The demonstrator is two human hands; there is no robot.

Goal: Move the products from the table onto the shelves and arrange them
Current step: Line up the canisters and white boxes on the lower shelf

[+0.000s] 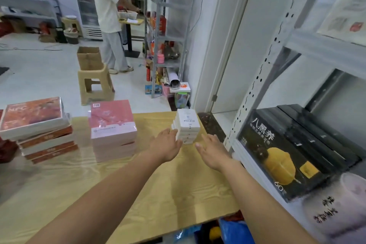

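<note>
A stack of several small white boxes stands at the far right of the wooden table. My left hand reaches out with straight fingers, its fingertips touching the stack's left side. To the stack's right, my right hand is open and just short of touching it. A stack of pink boxes sits mid-table, and a stack of orange-and-white boxes lies at the left. On the grey metal shelf to my right stand black boxes with a yellow picture.
A beige stool carrying a cardboard box stands beyond the table. A person in white works at a small table farther back. Another metal shelf unit holds mixed goods. A white-lidded jar sits on the near shelf.
</note>
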